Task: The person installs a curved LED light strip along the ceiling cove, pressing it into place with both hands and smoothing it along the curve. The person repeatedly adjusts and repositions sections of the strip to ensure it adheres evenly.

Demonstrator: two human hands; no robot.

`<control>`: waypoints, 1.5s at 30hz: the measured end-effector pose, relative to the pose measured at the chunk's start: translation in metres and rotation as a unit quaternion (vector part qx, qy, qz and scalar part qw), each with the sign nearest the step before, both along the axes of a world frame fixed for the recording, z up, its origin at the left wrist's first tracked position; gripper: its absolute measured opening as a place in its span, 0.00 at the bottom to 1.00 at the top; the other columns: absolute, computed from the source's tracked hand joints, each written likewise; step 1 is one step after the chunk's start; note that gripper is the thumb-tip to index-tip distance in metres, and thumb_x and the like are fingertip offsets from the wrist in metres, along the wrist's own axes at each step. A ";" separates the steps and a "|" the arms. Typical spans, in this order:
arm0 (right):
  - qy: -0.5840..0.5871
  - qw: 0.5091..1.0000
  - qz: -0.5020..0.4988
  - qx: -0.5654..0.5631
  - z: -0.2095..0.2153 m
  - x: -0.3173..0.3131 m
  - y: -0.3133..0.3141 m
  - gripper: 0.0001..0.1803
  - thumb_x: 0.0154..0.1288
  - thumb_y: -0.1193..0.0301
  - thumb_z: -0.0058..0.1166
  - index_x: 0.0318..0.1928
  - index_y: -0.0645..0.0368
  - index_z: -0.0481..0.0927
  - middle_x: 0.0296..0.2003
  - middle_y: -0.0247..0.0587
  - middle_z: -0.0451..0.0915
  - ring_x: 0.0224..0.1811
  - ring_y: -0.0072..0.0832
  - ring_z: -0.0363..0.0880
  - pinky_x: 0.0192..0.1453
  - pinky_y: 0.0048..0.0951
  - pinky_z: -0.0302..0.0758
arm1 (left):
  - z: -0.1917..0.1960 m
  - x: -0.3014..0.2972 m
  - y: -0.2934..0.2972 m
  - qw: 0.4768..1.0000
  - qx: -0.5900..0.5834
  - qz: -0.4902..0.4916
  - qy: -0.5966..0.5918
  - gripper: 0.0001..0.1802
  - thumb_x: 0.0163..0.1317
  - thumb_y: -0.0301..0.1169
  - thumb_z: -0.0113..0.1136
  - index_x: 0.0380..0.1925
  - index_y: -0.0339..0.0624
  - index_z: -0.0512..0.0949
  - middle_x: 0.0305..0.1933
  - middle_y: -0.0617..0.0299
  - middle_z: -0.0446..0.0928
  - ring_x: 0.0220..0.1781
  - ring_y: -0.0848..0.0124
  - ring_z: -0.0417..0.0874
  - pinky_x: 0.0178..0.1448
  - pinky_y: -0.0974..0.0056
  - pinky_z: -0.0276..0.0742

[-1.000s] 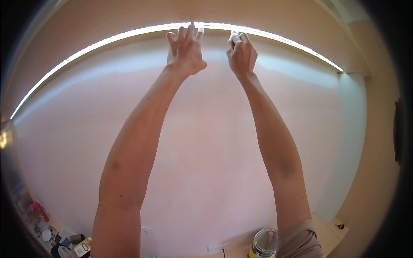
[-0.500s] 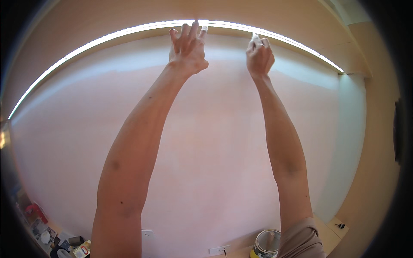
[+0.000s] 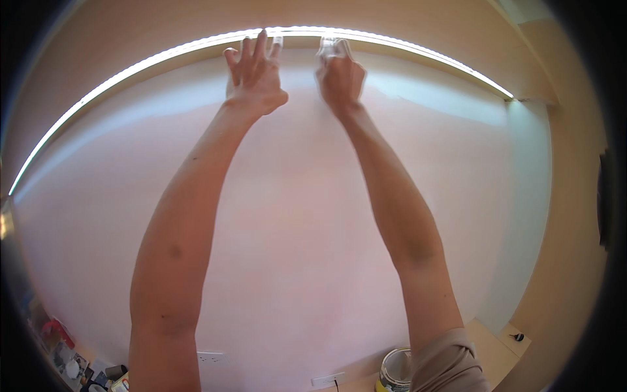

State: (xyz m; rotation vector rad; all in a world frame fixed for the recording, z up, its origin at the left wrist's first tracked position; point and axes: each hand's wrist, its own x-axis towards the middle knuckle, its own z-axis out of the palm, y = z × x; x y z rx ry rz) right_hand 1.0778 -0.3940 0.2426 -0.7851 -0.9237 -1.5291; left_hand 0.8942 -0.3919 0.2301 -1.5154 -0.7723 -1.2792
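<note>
Nearest me, at the lower edge, a paint can (image 3: pixel 394 370) stood on the floor beside my right elbow, with a heap of small clutter (image 3: pixel 65 356) at lower left, too small to identify. Two wall sockets (image 3: pixel 210 357) sat low on the pale wall (image 3: pixel 294 248). Both arms reached upward along that wall. My left hand (image 3: pixel 255 77) lay open, fingers spread flat against the top of the wall, apparently to steady myself. My right hand (image 3: pixel 339 73) was closed around a small pale object (image 3: pixel 330 46), pressed just under the bright light strip (image 3: pixel 392 40); glare washed it out, so I could not tell what it was.
</note>
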 end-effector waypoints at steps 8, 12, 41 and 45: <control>0.123 0.992 0.012 0.008 0.003 0.083 -0.037 0.13 0.73 0.65 0.56 0.52 0.50 0.88 0.41 0.38 0.84 0.32 0.40 0.85 0.33 0.42 0.81 | 0.004 -0.007 0.000 1.000 -0.003 0.020 0.006 0.52 0.42 0.26 0.63 0.76 0.41 0.63 0.79 0.50 0.56 0.77 0.56 0.58 0.74 0.44 0.56; 0.029 0.999 -0.020 0.027 0.006 0.047 -0.018 0.11 0.73 0.66 0.56 0.50 0.52 0.87 0.41 0.41 0.84 0.36 0.43 0.85 0.38 0.45 0.82 | 0.002 0.002 0.003 1.000 0.017 0.008 -0.008 0.52 0.42 0.26 0.63 0.75 0.41 0.63 0.79 0.49 0.56 0.77 0.56 0.59 0.74 0.43 0.56; 0.085 0.994 0.024 0.064 0.012 0.113 -0.035 0.09 0.72 0.65 0.56 0.44 0.51 0.88 0.39 0.37 0.85 0.36 0.41 0.85 0.38 0.45 0.82 | 0.003 0.004 0.001 0.999 0.003 0.050 0.002 0.53 0.43 0.24 0.59 0.77 0.41 0.59 0.80 0.45 0.54 0.78 0.54 0.57 0.75 0.44 0.52; -0.014 0.999 -0.047 -0.005 0.012 0.084 -0.016 0.07 0.70 0.67 0.58 0.43 0.52 0.87 0.40 0.37 0.84 0.37 0.40 0.86 0.37 0.43 0.81 | 0.004 0.006 0.009 0.999 0.030 0.030 0.004 0.53 0.43 0.24 0.59 0.77 0.40 0.60 0.79 0.45 0.54 0.79 0.54 0.56 0.75 0.43 0.52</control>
